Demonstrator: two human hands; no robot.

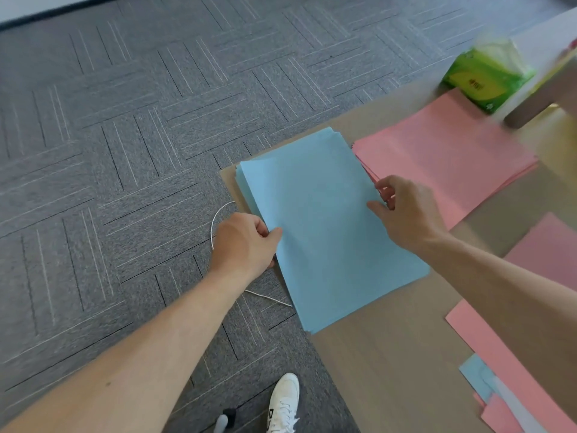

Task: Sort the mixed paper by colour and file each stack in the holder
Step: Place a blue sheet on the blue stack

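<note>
Gripping opposite long edges, both hands are closed on the same object. The left hand (246,242) pinches the left long edge of the stack of light-blue paper sheets (327,232), thumb on top and fingers curled round the edge. The right hand (406,210) holds the right long edge about level with it. Its thumb lies on the top sheet and its fingers curl down into the seam beside the stack of pink paper sheets (446,157). Whether they reach fully under the blue pile cannot be seen.

Governing relation: the blue stack's long axis runs away from the person, with the far end canted left. The hands sit across the short axis near mid-length, so neither is nearer and the load lies squarely between them. Judgement: a two-handed lift or squaring-up is in hand, and the pile should rise level if both sides come up together.

Position: the blue stack lies at the left corner of the tan wooden table (390,370), just beside the pink stack. A loose heap of mixed pink and blue sheets (499,389) lies unsorted at the near right. A green tissue packet (487,76) sits beyond the pink stack. No holder can be identified, as the far-right corner is blurred.
</note>
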